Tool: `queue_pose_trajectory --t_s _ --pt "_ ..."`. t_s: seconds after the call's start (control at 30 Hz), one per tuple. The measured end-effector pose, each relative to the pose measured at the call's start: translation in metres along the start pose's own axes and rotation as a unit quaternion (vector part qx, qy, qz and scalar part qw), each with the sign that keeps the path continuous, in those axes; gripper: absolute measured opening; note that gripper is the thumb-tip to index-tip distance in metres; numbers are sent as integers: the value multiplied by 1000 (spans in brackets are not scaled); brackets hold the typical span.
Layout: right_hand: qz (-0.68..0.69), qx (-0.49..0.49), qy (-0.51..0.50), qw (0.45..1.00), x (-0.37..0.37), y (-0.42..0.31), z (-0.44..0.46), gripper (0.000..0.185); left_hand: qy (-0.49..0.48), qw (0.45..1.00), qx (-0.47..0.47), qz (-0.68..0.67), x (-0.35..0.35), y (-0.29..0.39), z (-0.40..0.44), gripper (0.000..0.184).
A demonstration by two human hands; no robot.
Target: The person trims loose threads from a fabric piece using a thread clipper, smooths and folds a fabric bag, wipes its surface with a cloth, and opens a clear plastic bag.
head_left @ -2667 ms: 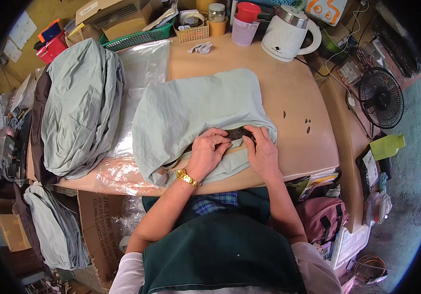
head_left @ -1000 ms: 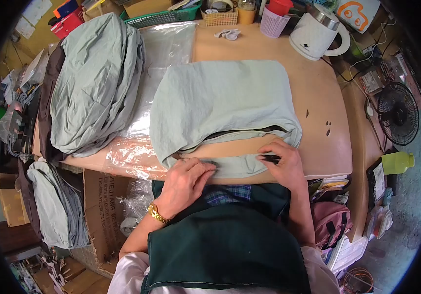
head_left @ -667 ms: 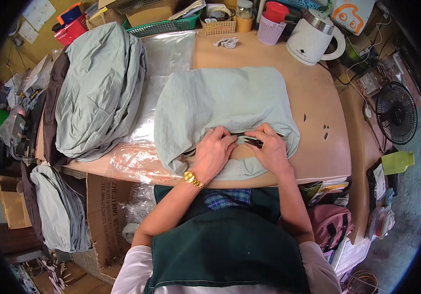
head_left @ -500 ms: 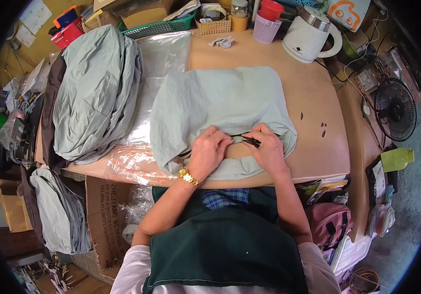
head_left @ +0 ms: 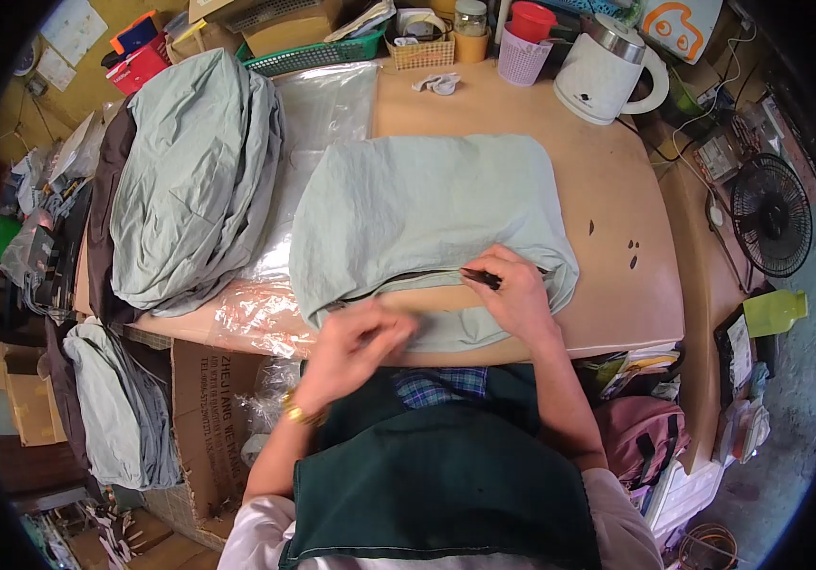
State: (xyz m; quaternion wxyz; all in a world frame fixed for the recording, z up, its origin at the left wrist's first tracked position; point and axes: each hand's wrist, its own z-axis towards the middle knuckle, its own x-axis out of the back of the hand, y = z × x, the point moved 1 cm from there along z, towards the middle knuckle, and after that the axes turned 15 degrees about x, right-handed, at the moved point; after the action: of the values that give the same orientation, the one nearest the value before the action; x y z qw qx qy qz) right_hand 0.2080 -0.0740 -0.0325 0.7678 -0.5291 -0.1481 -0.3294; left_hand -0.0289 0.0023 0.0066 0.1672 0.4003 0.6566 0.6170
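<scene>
A pale grey-green cloth cover (head_left: 427,195) lies on the table, with a long opening along its near side. A dark line runs along that opening's edge. My right hand (head_left: 512,290) is at the opening's right part, fingers closed round a small black pointed tool (head_left: 481,277); its exact kind is not clear. My left hand (head_left: 360,342), smeared by motion, is over the cloth's near left corner. Whether it touches the cloth or holds anything does not show. A gold watch (head_left: 302,410) is on the left wrist.
A heap of similar cloth (head_left: 189,180) lies at the left, beside clear plastic sheeting (head_left: 327,109). At the back are a white kettle (head_left: 598,76), a lilac cup (head_left: 524,59) and a green basket (head_left: 322,54). A black fan (head_left: 771,216) stands at the right.
My left hand has let go of the opening's edge and moved down and left. The right hand stays at the edge with the black tool. The view has shifted slightly.
</scene>
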Motion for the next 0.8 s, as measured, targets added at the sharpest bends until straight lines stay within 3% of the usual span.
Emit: queue_pose_trajectory --t_s 0.03,0.07,0.13,0.3,0.37,0.4,0.47,0.5,0.53,0.57,0.63,0.67,0.7,0.77,0.8 --pt "-19 24 -2 1000 -5 -1 3 16 93 982 -104 125 -11 -7 19 10" --pt "-38 47 -4 998 -8 -3 5 16 95 982 -106 124 -20 -17 36 10" --pt "-56 45 -17 997 -14 -7 10 15 215 917 -178 284 -33 -28 61 27" --pt "-26 8 -2 1000 -19 9 6 16 179 937 -49 297 -36 -28 72 27" --pt "77 -6 82 994 -16 10 7 10 83 969 -9 233 -29 -29 75 24" --pt "78 -5 81 994 -11 7 7 10 84 969 -8 233 -25 -29 76 24" --pt "181 -93 -35 978 5 1 2 9 23 986 27 161 -19 -28 77 22" --pt "181 -92 -34 979 15 2 0 9 24 986 27 163 -18 -26 74 22" --pt "337 41 -85 937 27 3 -4 10 4 990 -4 144 -19 -23 68 20" --pt "476 172 -134 852 41 6 -8 12 -16 992 -35 124 -20 -18 61 19" --pt "285 17 103 953 71 26 -21 18 -14 992 -14 127 -10 5 37 23" --pt "116 -58 146 981 85 36 -17 21 119 966 -53 222 -1 11 28 28" --pt "-57 -131 184 973 101 47 -5 25 249 913 -93 310 6 13 20 34" --pt "-225 -183 127 949 118 105 -13 31 306 892 -16 333 19 0 10 40" --pt "-229 -184 129 947 116 116 -12 31 304 893 -19 331 24 -9 7 40"
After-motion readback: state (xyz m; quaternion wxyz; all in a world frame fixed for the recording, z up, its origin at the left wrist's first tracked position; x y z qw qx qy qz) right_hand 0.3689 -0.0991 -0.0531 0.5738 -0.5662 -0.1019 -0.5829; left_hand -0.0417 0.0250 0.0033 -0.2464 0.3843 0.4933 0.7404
